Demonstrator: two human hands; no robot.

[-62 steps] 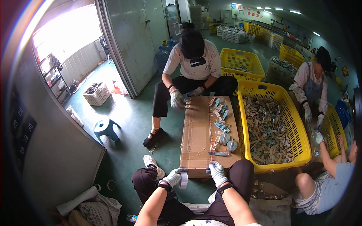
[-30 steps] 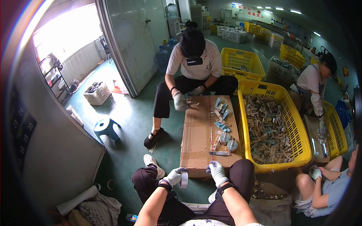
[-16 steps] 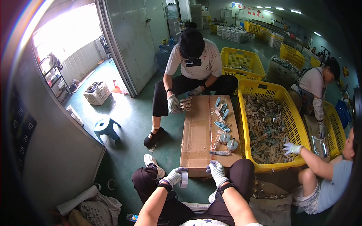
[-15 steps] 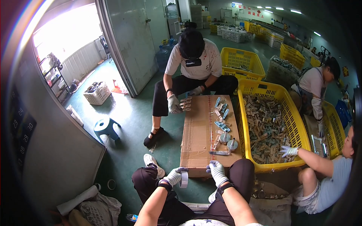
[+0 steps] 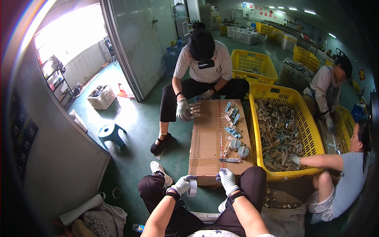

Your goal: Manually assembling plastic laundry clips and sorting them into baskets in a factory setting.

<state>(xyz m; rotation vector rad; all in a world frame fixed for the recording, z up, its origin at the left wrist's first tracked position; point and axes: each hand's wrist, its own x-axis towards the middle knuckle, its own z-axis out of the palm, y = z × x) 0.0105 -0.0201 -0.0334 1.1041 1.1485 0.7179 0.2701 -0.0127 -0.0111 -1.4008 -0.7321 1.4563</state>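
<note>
My left hand (image 5: pixel 182 185), in a striped glove, is closed around a roll of pale tape (image 5: pixel 192 188) beside the near left corner of a cardboard box (image 5: pixel 205 146). My right hand (image 5: pixel 227 181), gloved likewise, has its fingers pinched together at the box's near edge; what they hold is too small to make out. Just beyond it lies a slim dark-and-silver tool (image 5: pixel 230 160). Two round pale pieces with upright stems (image 5: pixel 243 151) stand behind that, followed by several blue and beige clip-like pieces (image 5: pixel 232 132) along the right side of the box.
Across the box sits a person (image 5: pixel 202 67) holding a few beige pieces (image 5: pixel 195 110). A big yellow crate (image 5: pixel 262 166) full of small pieces stands right of the box, where another person (image 5: pixel 347 173) reaches in. A blue stool (image 5: pixel 112 134) is at left; a sack (image 5: pixel 104 217) lies lower left.
My hands have stayed put. The person at right has lowered a hand to the crate's near right side. The two other people have shifted slightly, the far right one lifting their head.
</note>
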